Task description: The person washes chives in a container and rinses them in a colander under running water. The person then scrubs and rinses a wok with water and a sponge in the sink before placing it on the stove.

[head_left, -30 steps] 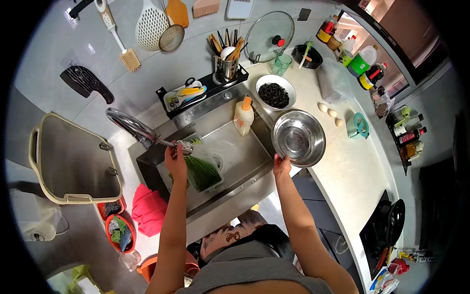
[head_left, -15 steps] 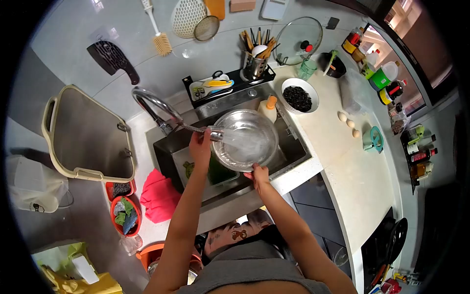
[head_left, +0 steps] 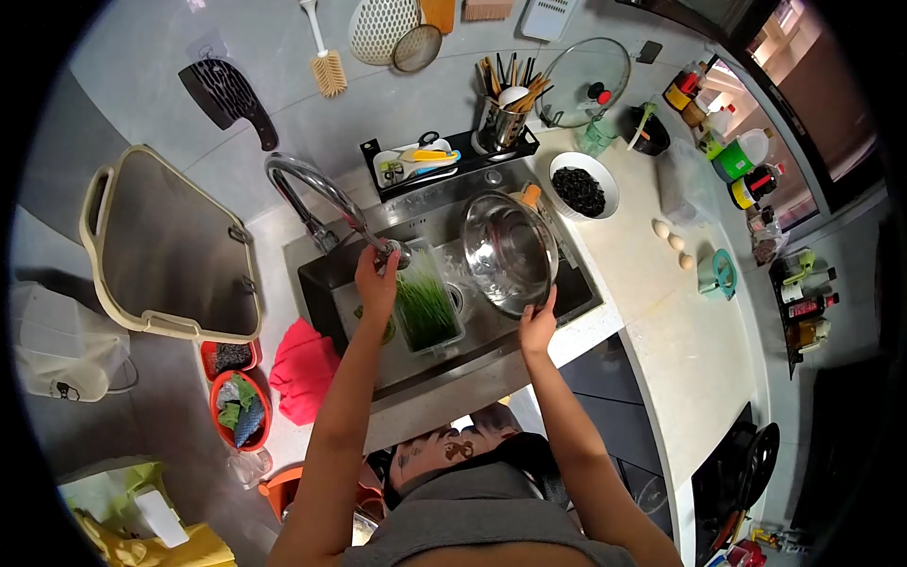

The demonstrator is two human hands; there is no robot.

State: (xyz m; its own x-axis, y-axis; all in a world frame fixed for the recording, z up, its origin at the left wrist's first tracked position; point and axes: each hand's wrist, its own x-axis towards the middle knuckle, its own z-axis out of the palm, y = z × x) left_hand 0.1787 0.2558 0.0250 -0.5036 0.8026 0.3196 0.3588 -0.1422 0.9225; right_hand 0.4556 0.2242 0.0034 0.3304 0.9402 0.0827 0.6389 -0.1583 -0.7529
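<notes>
My left hand (head_left: 376, 282) is closed around the pull-out head of the tap (head_left: 395, 253), over the left part of the sink (head_left: 331, 312). My right hand (head_left: 538, 328) grips the near rim of a shiny metal basin (head_left: 510, 253), which is tilted at the sink's right side. Between my hands, a clear plastic container of long green chive-like stalks (head_left: 427, 317) stands in the sink. Whitish water shows at its far end, below the tap head. Part of an orange-topped bottle (head_left: 531, 195) peeks out behind the basin.
Right of the sink, a white bowl of dark pieces (head_left: 578, 189) and several eggs (head_left: 675, 242) rest on the counter. A pink cloth (head_left: 304, 371) lies at the left. Behind stands a black rack (head_left: 463, 156); a cleaver (head_left: 227, 99) is on the wall.
The basin has shifted right and tipped, uncovering the container of green stalks. My right hand moved right with it. The tap head moved slightly left, and its spray no longer enters the basin.
</notes>
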